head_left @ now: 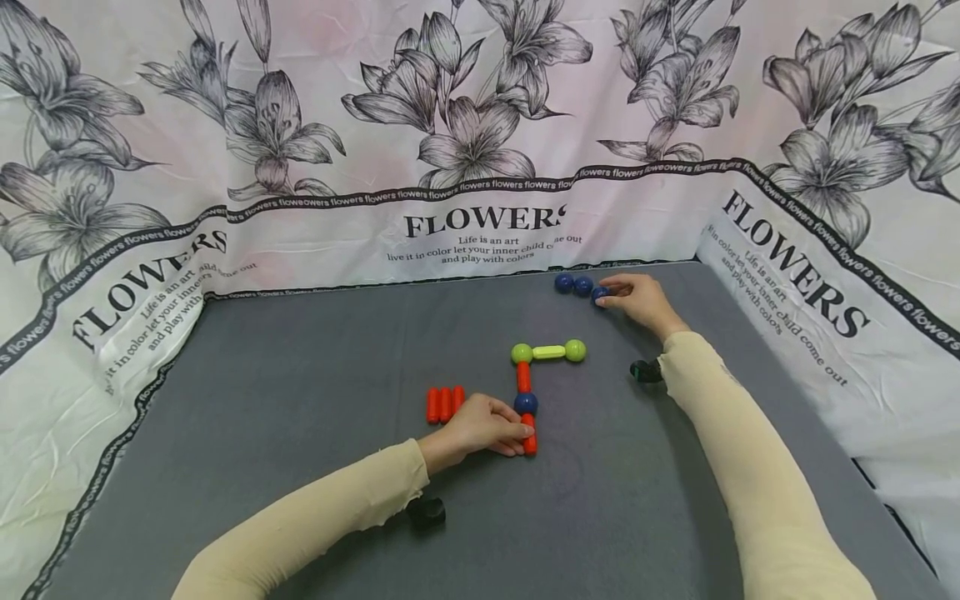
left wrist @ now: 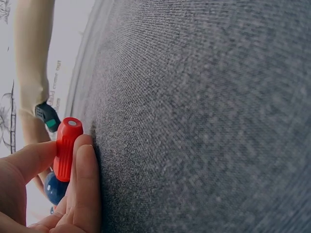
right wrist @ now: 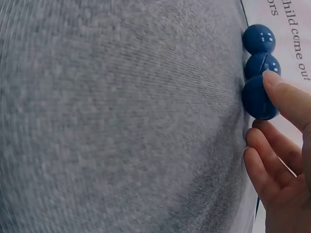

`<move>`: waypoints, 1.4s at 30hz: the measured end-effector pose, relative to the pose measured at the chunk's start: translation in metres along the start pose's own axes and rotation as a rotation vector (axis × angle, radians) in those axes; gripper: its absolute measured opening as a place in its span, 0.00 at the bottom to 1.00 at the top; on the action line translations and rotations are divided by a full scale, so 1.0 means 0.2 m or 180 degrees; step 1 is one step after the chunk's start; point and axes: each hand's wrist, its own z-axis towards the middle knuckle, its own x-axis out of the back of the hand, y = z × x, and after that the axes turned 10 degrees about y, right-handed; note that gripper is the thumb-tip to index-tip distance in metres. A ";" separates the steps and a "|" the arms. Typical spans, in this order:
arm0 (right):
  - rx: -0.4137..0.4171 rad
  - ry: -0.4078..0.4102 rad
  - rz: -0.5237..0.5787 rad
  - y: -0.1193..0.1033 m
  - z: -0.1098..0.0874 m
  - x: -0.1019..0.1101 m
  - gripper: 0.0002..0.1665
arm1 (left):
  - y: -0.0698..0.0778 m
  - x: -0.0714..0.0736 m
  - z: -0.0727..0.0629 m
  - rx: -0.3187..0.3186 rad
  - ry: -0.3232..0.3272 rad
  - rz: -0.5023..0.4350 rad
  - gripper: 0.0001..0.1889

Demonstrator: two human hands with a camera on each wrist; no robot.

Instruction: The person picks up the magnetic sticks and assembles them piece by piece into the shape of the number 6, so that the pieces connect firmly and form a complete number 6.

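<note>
A: How are the hands occupied?

B: By the left hand (head_left: 480, 425), the near red rod (head_left: 530, 442) is pinched between thumb and fingers. By the right hand (head_left: 641, 302), the end blue ball (head_left: 599, 294) is pinched with thumb and fingertip, while the other fingers are bent only lightly. The two hands are placed well apart.

A: And how is the rod formed?

B: Its sides are ribbed lengthwise, and at its free end a small pale disc is seen. Its far end is set against the middle blue ball (head_left: 527, 403). This is followed by the upper red rod (head_left: 523, 377) and the corner green ball (head_left: 522, 353); there the line is turned to the right, with the green rod (head_left: 548, 352) and the last green ball (head_left: 575, 350).

A: Where is everything laid, relative to the hands?

B: On the grey bench (head_left: 315, 358). The joined line is stretched forward from the left hand, beside which three loose red rods (head_left: 446, 404) are arranged in parallel. Near the back edge, to the left of the right hand, a row is formed by the pinched ball and two other blue balls (head_left: 583, 286).
</note>
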 end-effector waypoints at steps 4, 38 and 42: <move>0.0064 -0.0006 -0.0063 0.00 0.00 0.00 0.28 | 0.00 0.00 0.00 -0.0025 0.0013 -0.0026 0.09; 0.0152 -0.0083 0.0108 -0.14 -0.23 0.07 0.28 | 0.00 0.01 0.01 -0.0005 -0.0008 -0.0043 0.09; 0.0128 -0.0091 0.0160 -0.17 -0.29 0.07 0.27 | 0.00 0.01 0.01 -0.0038 0.0007 -0.0062 0.10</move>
